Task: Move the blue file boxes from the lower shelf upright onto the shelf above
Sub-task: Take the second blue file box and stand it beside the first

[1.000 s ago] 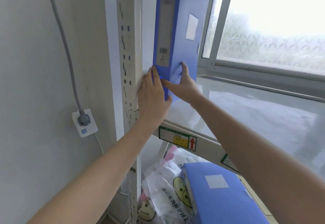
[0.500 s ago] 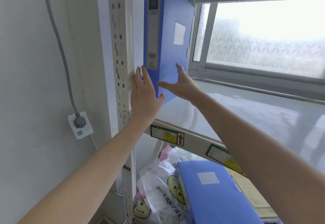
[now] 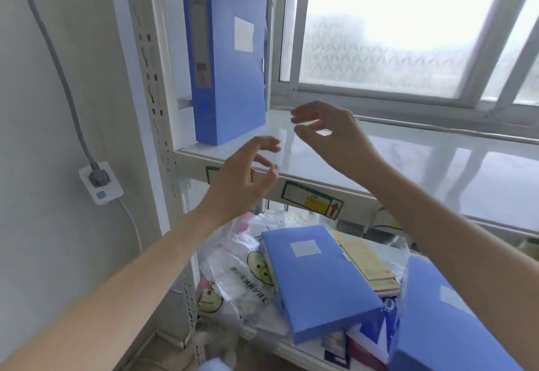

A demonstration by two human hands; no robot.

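One blue file box (image 3: 230, 58) stands upright at the far left end of the upper shelf (image 3: 408, 163), against the rack post. My left hand (image 3: 248, 175) hovers in front of the shelf edge, fingers apart and holding nothing. My right hand (image 3: 329, 134) floats above the shelf to the right of that box, also empty with fingers spread. On the lower shelf a second blue file box (image 3: 315, 277) lies flat on a pile, and a third blue file box (image 3: 449, 318) lies tilted at the bottom right.
Plastic bags with smiley faces (image 3: 242, 277) and a tan folder (image 3: 367, 262) crowd the lower shelf. The perforated rack post (image 3: 151, 85) stands at left. A wall socket with a grey cable (image 3: 100, 181) is left of it. A frosted window (image 3: 393, 38) sits behind the upper shelf.
Both hands have let go of the upright box and drawn back toward me and to the right. The view has dropped, showing more of the lower shelf.
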